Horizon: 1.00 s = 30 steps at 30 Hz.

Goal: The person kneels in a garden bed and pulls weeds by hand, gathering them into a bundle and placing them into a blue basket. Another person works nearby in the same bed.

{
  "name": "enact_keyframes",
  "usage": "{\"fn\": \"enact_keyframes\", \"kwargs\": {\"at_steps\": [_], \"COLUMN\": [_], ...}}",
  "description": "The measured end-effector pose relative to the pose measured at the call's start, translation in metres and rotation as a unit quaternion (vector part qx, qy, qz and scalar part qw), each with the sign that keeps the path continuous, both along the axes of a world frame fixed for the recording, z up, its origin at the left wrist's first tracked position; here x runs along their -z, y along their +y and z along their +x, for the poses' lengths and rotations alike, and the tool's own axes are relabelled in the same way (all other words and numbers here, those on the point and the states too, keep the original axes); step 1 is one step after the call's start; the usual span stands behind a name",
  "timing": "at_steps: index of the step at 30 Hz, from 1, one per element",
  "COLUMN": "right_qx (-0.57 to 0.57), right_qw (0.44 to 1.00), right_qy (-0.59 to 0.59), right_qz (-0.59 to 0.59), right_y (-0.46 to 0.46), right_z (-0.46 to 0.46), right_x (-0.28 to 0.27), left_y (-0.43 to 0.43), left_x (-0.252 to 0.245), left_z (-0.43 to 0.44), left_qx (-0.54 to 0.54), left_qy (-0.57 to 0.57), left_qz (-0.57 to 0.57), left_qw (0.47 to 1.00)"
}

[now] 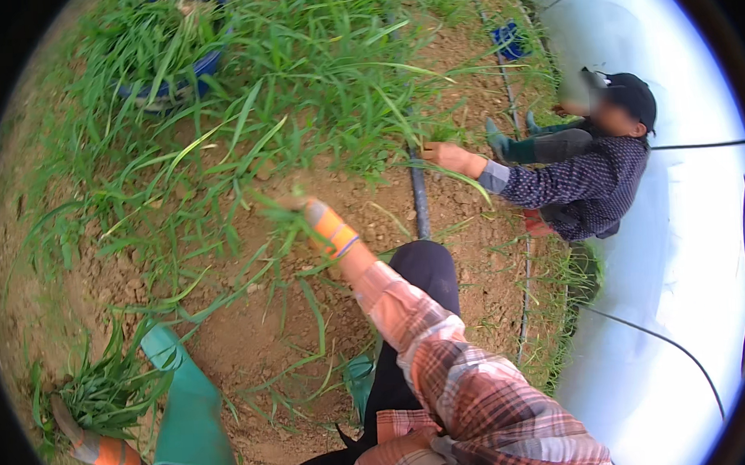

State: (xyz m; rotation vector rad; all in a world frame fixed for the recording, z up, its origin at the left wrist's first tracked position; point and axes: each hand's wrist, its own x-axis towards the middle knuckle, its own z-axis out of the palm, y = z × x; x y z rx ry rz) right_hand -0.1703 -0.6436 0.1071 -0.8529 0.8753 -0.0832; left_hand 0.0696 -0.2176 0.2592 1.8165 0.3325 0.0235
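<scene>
At the lower left, my left hand (79,431) wears a grey and orange work glove. It grips a thick bunch of pulled grass (106,398) beside my green rubber boot (182,400). My right hand (305,211), gloved the same way and blurred by motion, reaches out over the soil at the middle. Green grass blades (277,215) show in its grasp, though its fingertips are hard to make out. Just beyond stands a dense patch of tall grass (314,77) rooted in brown soil.
A blue tub (209,64) heaped with cut grass stands at the upper left. A black irrigation pipe (420,198) runs along the soil. On the right a person (571,171) crouches, one hand (451,157) at the grass. Behind them are a blue container (510,41) and plastic greenhouse sheeting (652,268).
</scene>
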Motion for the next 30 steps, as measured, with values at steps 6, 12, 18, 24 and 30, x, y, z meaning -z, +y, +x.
{"fn": "enact_keyframes", "kwargs": {"at_steps": [6, 12, 18, 24, 30], "right_qx": [-0.084, -0.228, -0.404, -0.387, -0.057], "right_qw": [0.989, 0.884, 0.741, 0.781, 0.987], "right_qy": [0.098, 0.301, 0.336, 0.309, 0.126], "right_qz": [-0.073, -0.275, -0.418, -0.382, 0.08], "right_y": [-0.022, 0.034, 0.073, 0.059, 0.033], "right_z": [-0.03, 0.033, 0.074, 0.059, 0.056], "right_x": [-0.005, 0.02, 0.034, 0.065, 0.055], "left_y": [0.015, 0.02, 0.007, 0.0, 0.005], "left_x": [-0.012, -0.008, -0.017, -0.022, -0.02], "left_z": [-0.013, -0.016, -0.021, -0.018, -0.022], "left_qx": [0.128, 0.113, 0.078, 0.099, 0.079], "left_qy": [-0.095, -0.085, -0.054, -0.052, -0.053], "left_qz": [0.008, -0.021, -0.212, -0.209, -0.17], "left_qw": [0.987, 0.99, 0.973, 0.971, 0.981]}}
